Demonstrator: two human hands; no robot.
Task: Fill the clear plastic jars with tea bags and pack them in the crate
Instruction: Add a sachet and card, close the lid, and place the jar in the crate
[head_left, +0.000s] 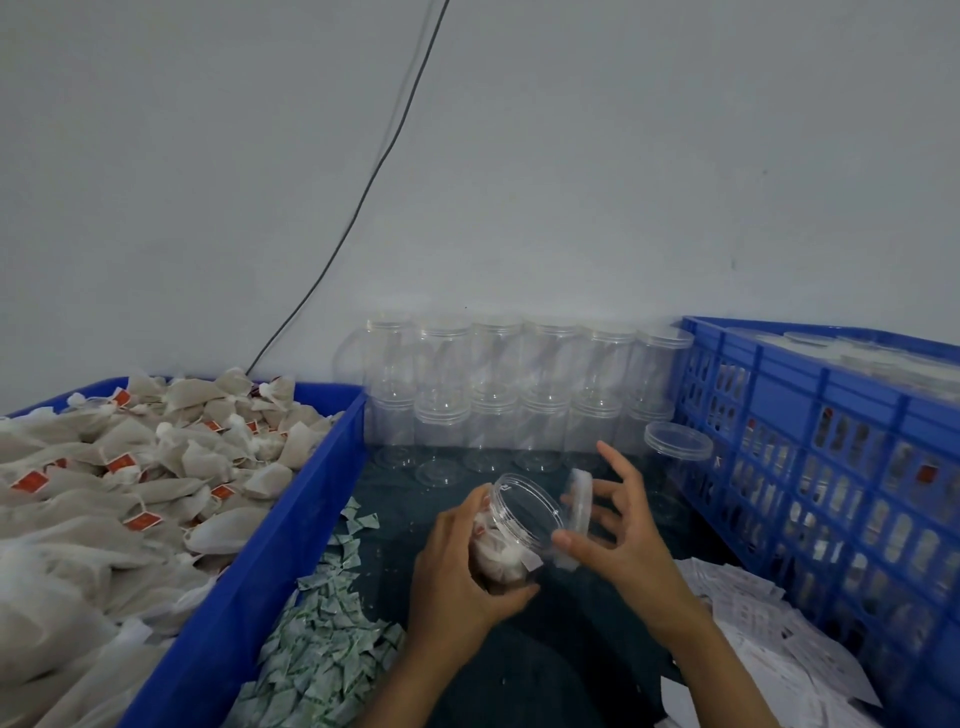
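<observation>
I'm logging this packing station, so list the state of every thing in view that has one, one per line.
Clear plastic jar in hand: tilted, open, holding tea bags.
Clear round lid: off, at the jar's mouth.
Left hand: grips the jar.
Right hand: holds the lid.
Stacked clear jars: empty, lids on.
Blue solid bin: heaped with tea bags.
Blue slotted crate: holds capped jars.

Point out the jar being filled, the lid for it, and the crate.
jar (511, 540): head view, clear side wall near its open mouth.
lid (580, 501): head view, its edge-on rim.
crate (810, 387): head view, blue slotted wall near the top rim.
</observation>
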